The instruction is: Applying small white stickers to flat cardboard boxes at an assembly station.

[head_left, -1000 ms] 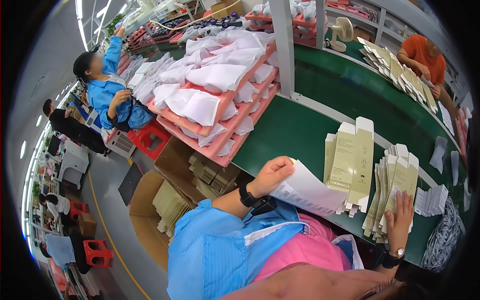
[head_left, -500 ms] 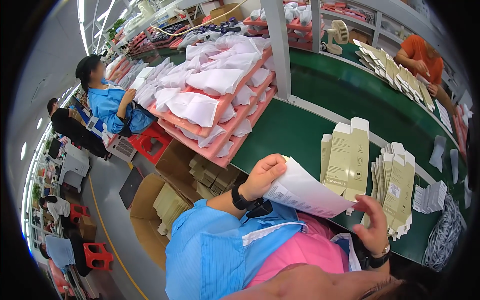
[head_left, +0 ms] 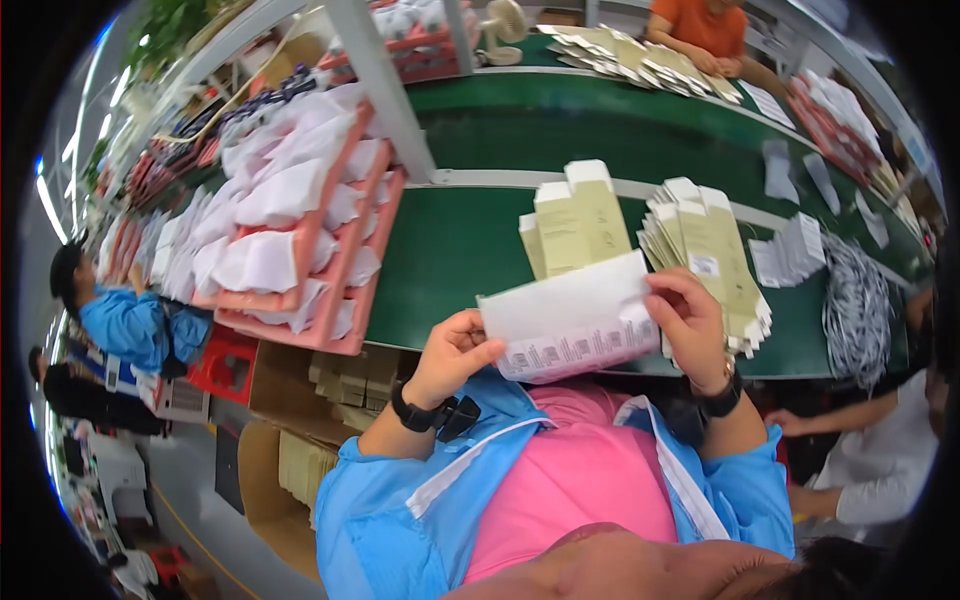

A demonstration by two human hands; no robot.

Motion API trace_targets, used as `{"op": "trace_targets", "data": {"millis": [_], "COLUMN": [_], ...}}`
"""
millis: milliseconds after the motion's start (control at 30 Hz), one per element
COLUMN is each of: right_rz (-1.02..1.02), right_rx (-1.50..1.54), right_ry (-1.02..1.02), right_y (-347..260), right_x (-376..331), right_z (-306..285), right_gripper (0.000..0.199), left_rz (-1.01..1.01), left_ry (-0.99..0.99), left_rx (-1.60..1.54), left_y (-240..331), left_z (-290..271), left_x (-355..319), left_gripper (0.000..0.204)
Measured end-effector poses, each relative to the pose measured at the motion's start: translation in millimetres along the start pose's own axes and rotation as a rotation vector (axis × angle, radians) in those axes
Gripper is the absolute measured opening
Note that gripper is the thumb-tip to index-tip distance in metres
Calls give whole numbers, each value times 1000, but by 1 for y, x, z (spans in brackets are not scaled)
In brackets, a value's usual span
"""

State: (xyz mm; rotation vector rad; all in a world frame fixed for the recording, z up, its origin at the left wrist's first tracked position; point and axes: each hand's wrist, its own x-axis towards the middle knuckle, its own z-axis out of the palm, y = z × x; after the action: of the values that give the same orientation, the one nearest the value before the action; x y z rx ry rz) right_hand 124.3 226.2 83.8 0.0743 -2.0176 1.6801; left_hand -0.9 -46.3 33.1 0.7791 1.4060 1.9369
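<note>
A white sheet of printed labels [head_left: 570, 318] is stretched between my two hands, above the table's near edge. My left hand [head_left: 452, 358] pinches its left edge between thumb and fingers. At the upper right corner, my right hand [head_left: 692, 325] grips the sheet with thumb and fingers closed. Just beyond the sheet lies a stack of flat olive-and-white cartons [head_left: 580, 225], its lower part hidden by the paper. A second fanned stack of flat cartons [head_left: 712, 255] is right behind my right hand.
Pink trays [head_left: 378, 245] of white-wrapped items rise at the left beside a metal post [head_left: 385, 90]. White folded papers [head_left: 788, 252] and a grey cord bundle [head_left: 857, 315] lie right on the green table [head_left: 430, 280]. Open cardboard boxes [head_left: 265, 500] stand lower left. Co-workers sit across and at right.
My right hand has closed on the sheet's right edge. The sheet has been turned more level and faces me. The view has swung right, bringing a person at the right into sight.
</note>
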Motion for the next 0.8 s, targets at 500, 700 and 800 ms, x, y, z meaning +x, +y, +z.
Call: {"op": "trace_targets", "data": {"millis": [500,700,800], "right_rz": [-123,22,325], "right_rx": [-254,-325,-108], "right_ry": [-89,-300,-383], "right_y": [-10,-19,-20], "right_x": [-4,-7,-6], "right_z": [-6,-8,-9], "right_gripper": [40,48,49], "left_rz": [209,690,781], "left_ry": [180,270,156], "left_rx": [104,366,324], "left_y": [-17,0,12], "left_z": [19,28,31], "left_x": [-1,10,20], "left_gripper": [12,12,13]}}
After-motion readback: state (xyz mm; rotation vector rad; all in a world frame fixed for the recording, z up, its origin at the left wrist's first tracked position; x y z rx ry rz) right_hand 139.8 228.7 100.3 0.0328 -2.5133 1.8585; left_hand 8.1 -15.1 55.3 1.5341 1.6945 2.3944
